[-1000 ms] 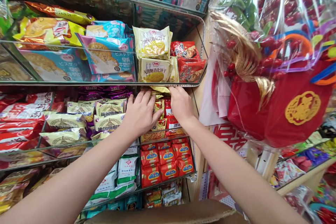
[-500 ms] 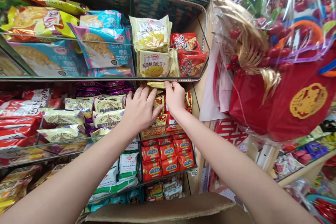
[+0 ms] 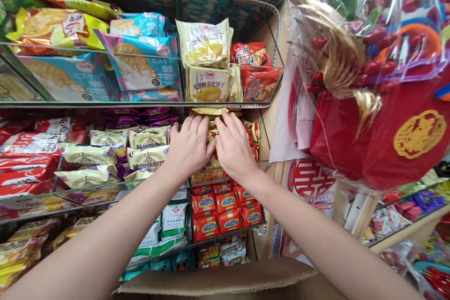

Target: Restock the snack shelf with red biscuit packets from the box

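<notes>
Both hands lie side by side, palms down, on a stack of red-and-gold snack packets at the right end of the middle glass shelf. The left hand has its fingers flat and together, pressing on the packets; the right hand is spread flat as well, fingertips under the shelf above. Neither hand is closed around anything. How many packets lie under them cannot be told.

Right of the right hand, more red packets stand on edge. Left of the left hand lie four cream biscuit packs, with purple packs behind. Above the hands, two pale yellow packs and two red packs fill the upper shelf. Below the hands, six small red packs are stacked in two rows. A cardboard box sits nearest the person.
</notes>
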A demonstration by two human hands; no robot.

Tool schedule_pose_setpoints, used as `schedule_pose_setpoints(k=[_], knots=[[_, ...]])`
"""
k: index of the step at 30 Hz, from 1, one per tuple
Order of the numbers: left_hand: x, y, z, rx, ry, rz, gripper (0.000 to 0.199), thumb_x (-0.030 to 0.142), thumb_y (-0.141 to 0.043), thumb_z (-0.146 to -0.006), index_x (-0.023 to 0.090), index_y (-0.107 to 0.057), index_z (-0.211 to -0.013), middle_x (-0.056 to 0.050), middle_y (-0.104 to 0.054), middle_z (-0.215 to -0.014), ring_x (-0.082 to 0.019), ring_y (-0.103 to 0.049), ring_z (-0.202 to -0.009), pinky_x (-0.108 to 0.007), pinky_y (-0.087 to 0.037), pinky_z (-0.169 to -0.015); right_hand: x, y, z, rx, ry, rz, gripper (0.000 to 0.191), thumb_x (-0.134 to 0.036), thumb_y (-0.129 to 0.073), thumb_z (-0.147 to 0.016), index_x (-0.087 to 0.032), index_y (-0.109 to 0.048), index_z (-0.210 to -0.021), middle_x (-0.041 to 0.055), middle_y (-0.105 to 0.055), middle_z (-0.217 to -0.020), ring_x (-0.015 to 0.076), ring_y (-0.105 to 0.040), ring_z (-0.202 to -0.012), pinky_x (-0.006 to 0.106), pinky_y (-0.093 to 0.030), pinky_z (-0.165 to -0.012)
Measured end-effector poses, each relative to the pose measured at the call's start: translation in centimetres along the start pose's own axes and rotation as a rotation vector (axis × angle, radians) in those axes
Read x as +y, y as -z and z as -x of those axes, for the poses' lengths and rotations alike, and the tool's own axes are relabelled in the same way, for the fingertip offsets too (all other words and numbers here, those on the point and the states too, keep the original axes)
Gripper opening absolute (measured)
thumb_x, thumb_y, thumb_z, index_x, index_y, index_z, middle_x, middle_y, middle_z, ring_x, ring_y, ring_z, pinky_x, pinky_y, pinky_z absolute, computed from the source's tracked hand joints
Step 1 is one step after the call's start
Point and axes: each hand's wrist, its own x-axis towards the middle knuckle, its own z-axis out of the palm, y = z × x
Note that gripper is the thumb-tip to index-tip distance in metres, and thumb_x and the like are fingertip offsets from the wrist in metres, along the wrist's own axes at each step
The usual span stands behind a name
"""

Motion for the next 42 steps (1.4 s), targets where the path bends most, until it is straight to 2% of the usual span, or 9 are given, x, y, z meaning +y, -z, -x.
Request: schedule_pose_setpoints(k=[2, 8, 14, 18, 21, 26, 30, 36, 42], knots=[[0.0, 0.0, 0.0, 0.001, -0.004, -0.001, 0.049, 0.035, -0.034, -0.08, 0.011, -0.036, -0.123, -0.015, -0.045, -0.124, -0.028, -0.035, -0.116, -0.044, -0.03, -0.09, 0.2, -0.2, -0.5, -0.045, 0.042, 0.053, 0.041, -0.019, -0.031, -0.083, -0.011, -0.042, -0.122, 0.0078, -0.035, -0.132, 0.0238, -0.023, -0.121, 0.042, -0.023, -0.098], [0.0, 0.0, 0.0, 0.003, -0.016, -0.008, 0.05, 0.033, -0.032, -0.08, 0.009, -0.035, -0.124, -0.015, -0.045, -0.125, -0.028, -0.035, -0.116, -0.043, -0.033, -0.086, 0.7, -0.6, -2.9, -0.18, 0.049, 0.079, 0.045, -0.02, -0.033, -0.08, -0.011, -0.041, -0.124, 0.0052, -0.039, -0.13, 0.0249, -0.033, -0.108, 0.041, -0.031, -0.088], [-0.1, -0.2, 0.0, -0.009, -0.021, -0.019, 0.051, 0.033, -0.036, -0.078, 0.009, -0.035, -0.123, -0.015, -0.044, -0.126, -0.028, -0.033, -0.117, -0.041, -0.034, -0.086, 0.4, -0.5, -3.2, -0.229, 0.093, 0.097, 0.048, -0.02, -0.034, -0.078, -0.01, -0.039, -0.124, 0.0071, -0.038, -0.13, 0.0272, -0.026, -0.112, 0.044, -0.028, -0.089], [0.1, 0.1, 0.0, -0.02, -0.02, -0.019, 0.048, 0.033, -0.035, -0.078, 0.008, -0.039, -0.12, -0.017, -0.044, -0.124, -0.029, -0.035, -0.115, -0.043, -0.036, -0.083, 0.5, -0.4, -3.8, -0.278, 0.06, 0.094, 0.045, -0.019, -0.033, -0.077, -0.014, -0.045, -0.12, 0.0059, -0.043, -0.126, 0.0276, -0.034, -0.103, 0.045, -0.034, -0.08], [0.3, 0.3, 0.0, -0.018, 0.021, -0.025, 0.045, 0.034, -0.033, -0.079, 0.01, -0.042, -0.116, -0.019, -0.04, -0.126, -0.03, -0.039, -0.112, -0.043, -0.036, -0.081, 0.6, 0.2, -4.0, -0.321, 0.062, 0.087, 0.048, -0.015, -0.034, -0.075, -0.014, -0.042, -0.122, 0.0055, -0.04, -0.129, 0.0273, -0.036, -0.101, 0.046, -0.036, -0.078], [0.4, 0.1, 0.1, 0.021, 0.032, -0.054, 0.055, 0.037, -0.035, -0.079, 0.011, -0.03, -0.127, -0.019, -0.032, -0.134, -0.031, -0.023, -0.124, -0.048, -0.027, -0.09, 0.5, 0.9, -3.5, -0.223, 0.07, 0.112, 0.048, -0.012, -0.032, -0.076, -0.006, -0.038, -0.123, 0.0103, -0.042, -0.126, 0.0252, -0.032, -0.108, 0.041, -0.033, -0.087], [0.4, 0.0, -0.1, -0.009, 0.015, -0.097, 0.058, 0.037, -0.03, -0.08, 0.008, -0.024, -0.13, -0.019, -0.029, -0.136, -0.031, -0.023, -0.124, -0.05, -0.029, -0.084, 0.6, 0.2, -3.7, -0.219, 0.055, 0.116, 0.047, -0.012, -0.035, -0.075, -0.006, -0.04, -0.122, 0.0105, -0.043, -0.124, 0.0259, -0.029, -0.111, 0.041, -0.033, -0.088], [0.3, 0.2, -0.6, -0.048, -0.006, -0.167, 0.059, 0.039, -0.025, -0.081, 0.005, -0.025, -0.129, -0.02, -0.033, -0.134, -0.033, -0.035, -0.113, -0.051, -0.033, -0.075, 1.0, -1.0, -4.9, -0.331, -0.055, 0.106, 0.052, -0.011, -0.038, -0.072, -0.016, -0.037, -0.124, 0.0045, -0.038, -0.13, 0.0288, -0.035, -0.107, 0.047, -0.037, -0.082], [0.5, 0.0, -0.6, -0.009, 0.021, -0.146, 0.062, 0.043, -0.027, -0.081, 0.003, -0.026, -0.129, -0.019, -0.036, -0.132, -0.033, -0.026, -0.12, -0.05, -0.028, -0.084, 2.0, 0.6, -5.3, -0.537, -0.038, 0.067, 0.065, -0.014, -0.044, -0.071, -0.02, -0.022, -0.132, 0.0023, -0.021, -0.139, 0.0308, -0.034, -0.112, 0.052, -0.035, -0.085]])
